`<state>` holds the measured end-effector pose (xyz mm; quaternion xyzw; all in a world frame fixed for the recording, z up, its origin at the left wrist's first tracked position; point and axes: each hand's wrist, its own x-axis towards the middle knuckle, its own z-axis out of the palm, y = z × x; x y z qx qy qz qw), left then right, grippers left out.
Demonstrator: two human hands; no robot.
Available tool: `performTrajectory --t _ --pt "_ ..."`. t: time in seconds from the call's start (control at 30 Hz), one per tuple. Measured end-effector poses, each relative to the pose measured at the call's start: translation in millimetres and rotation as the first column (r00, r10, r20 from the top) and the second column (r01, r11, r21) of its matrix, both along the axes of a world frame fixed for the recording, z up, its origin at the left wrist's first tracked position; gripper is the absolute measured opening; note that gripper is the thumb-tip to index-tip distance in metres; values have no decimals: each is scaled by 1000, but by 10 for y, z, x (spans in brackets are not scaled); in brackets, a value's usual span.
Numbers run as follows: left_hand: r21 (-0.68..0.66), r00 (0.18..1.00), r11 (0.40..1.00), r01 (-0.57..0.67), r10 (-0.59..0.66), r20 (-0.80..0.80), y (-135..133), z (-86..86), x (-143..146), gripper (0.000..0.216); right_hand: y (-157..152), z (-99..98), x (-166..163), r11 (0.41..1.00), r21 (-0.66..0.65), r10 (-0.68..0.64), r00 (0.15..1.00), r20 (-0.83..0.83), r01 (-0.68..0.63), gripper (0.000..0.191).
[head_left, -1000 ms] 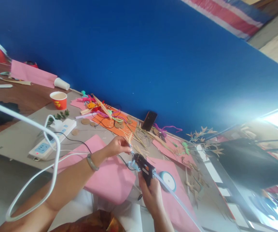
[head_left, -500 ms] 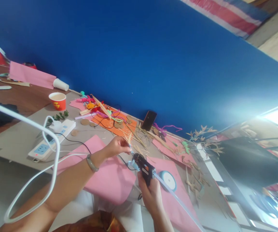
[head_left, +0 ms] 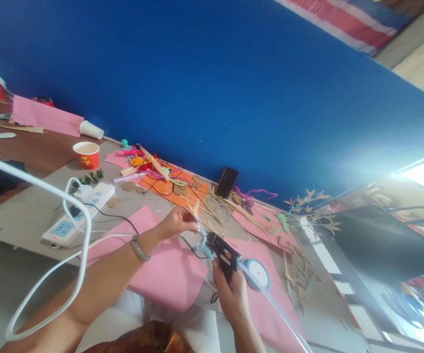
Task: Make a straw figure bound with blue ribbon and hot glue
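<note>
My right hand [head_left: 231,295] grips a black hot glue gun [head_left: 225,254] with a clear glue stick [head_left: 274,306] sticking out behind it. Its nozzle points up and left toward my left hand [head_left: 177,223]. That hand, a bracelet on its wrist, pinches a thin straw-coloured strip [head_left: 196,210] and a light blue ribbon [head_left: 202,244] just ahead of the nozzle. Both hands hover over pink paper sheets [head_left: 168,267] on the grey table [head_left: 24,215]. A roll of light blue ribbon [head_left: 256,273] lies just right of the gun.
A white power strip [head_left: 77,213] with a thick white cable lies at the left. A red paper cup [head_left: 86,154], an orange sheet with craft bits [head_left: 175,185], a black phone [head_left: 227,182] against the blue wall, and dried straw pieces [head_left: 307,203] sit behind.
The glue gun has drawn back a little to the right and tilted, so its nozzle stands slightly off the pinched pieces. My left hand has stayed almost still.
</note>
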<state>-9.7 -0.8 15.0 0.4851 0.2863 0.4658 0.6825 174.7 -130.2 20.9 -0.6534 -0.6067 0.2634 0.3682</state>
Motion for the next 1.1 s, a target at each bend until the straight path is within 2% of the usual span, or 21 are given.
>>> performTrajectory --t 0.5,1.1 --pt "4 999 999 46 -46 20 5 -37 11 26 48 30 -48 996 -49 77 996 -43 -79 42" --pt "-9 998 998 54 -54 17 5 -45 7 24 44 1 -43 999 -17 50 998 -49 -51 44"
